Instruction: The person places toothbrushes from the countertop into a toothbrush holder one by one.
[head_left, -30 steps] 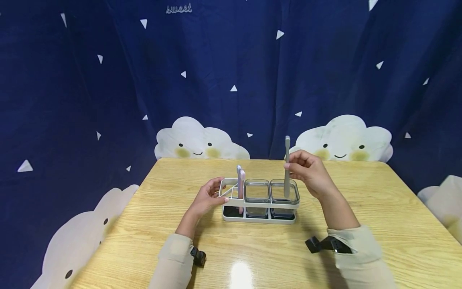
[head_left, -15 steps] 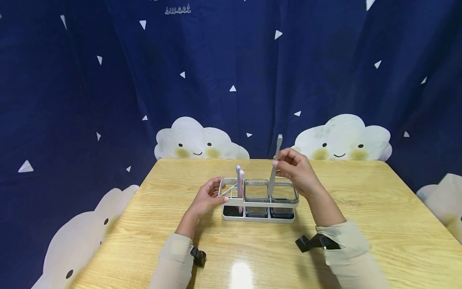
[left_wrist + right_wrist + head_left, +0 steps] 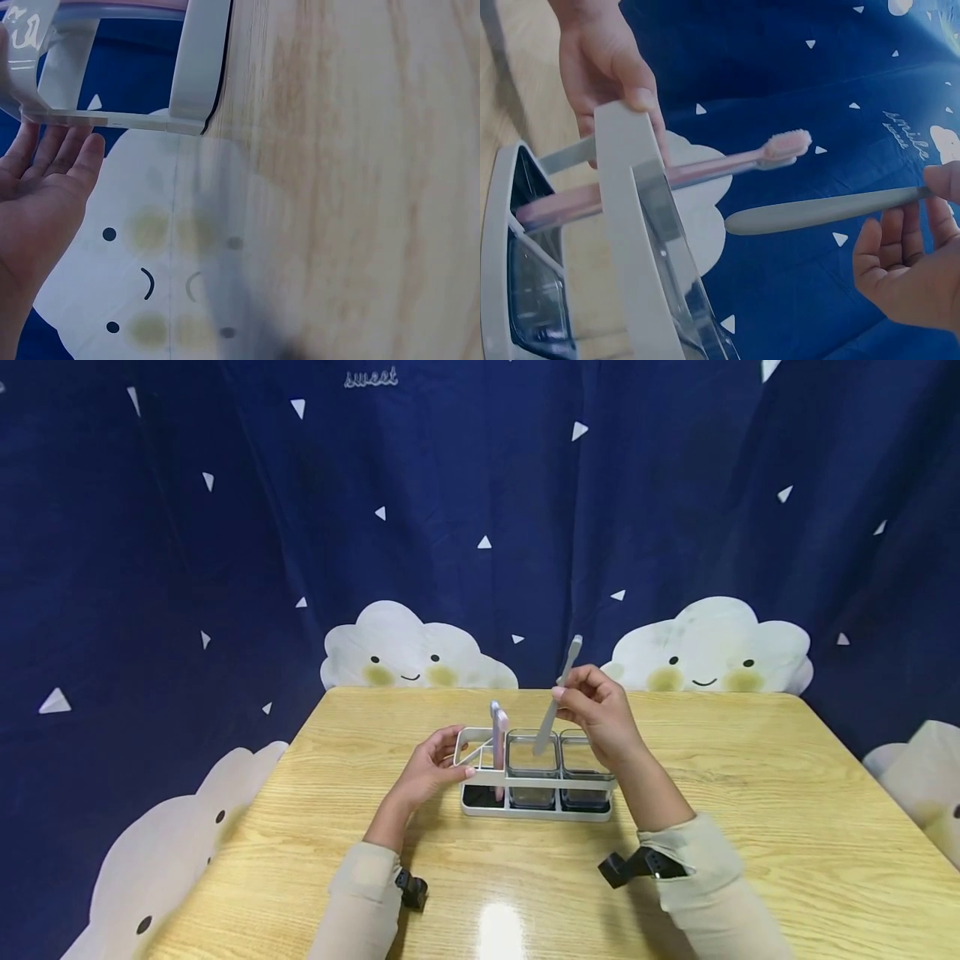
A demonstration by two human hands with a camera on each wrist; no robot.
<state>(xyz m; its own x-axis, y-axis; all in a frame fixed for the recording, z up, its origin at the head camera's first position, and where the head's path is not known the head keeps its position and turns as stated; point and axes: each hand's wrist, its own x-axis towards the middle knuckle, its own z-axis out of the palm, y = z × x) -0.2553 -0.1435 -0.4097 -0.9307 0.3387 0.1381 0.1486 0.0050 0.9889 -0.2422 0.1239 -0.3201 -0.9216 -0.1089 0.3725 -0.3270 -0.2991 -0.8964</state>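
Observation:
A white toothbrush holder [image 3: 536, 816] stands upright on the table, and my left hand [image 3: 427, 770] grips its left end, thumb over the upper front rail. In its left section stand a pink toothbrush [image 3: 720, 166] and a bluish one [image 3: 495, 718] close together, bristles up. Two clear square cups fill the middle and right sections. My right hand [image 3: 606, 717] pinches a grey toothbrush [image 3: 547, 727] by its upper part, bristle end up. The brush leans, its handle end low and to the left, overlapping the middle cup [image 3: 531, 768] in the head view. The right cup [image 3: 585, 771] sits beside it.
The wooden table [image 3: 525, 868] runs up to a dark blue curtain [image 3: 450, 460] printed with white clouds and triangles. Black camera straps are worn on both wrists, near the table.
My right hand has moved left with the grey toothbrush, from over the right cup to over the middle one, and the brush has tilted. The left hand and the holder have stayed put.

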